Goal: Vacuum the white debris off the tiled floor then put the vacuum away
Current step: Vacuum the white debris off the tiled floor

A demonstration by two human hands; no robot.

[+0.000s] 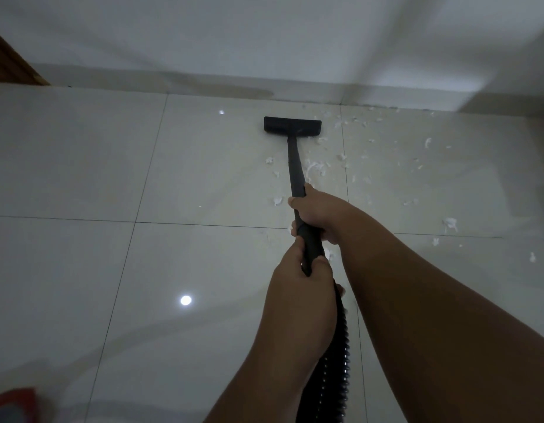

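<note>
A black vacuum wand runs away from me to a flat black floor head resting on the pale tiled floor near the wall. My right hand grips the wand higher up. My left hand grips it lower, where the ribbed black hose begins and hangs down between my arms. White debris lies in scraps beside the wand and scattered to the right of the head, with larger bits at the right.
A white wall with a skirting line closes the far side, turning a corner at the right. A brown wooden edge shows at the far left. Something red lies at the bottom left corner. Light spots reflect off the glossy tiles.
</note>
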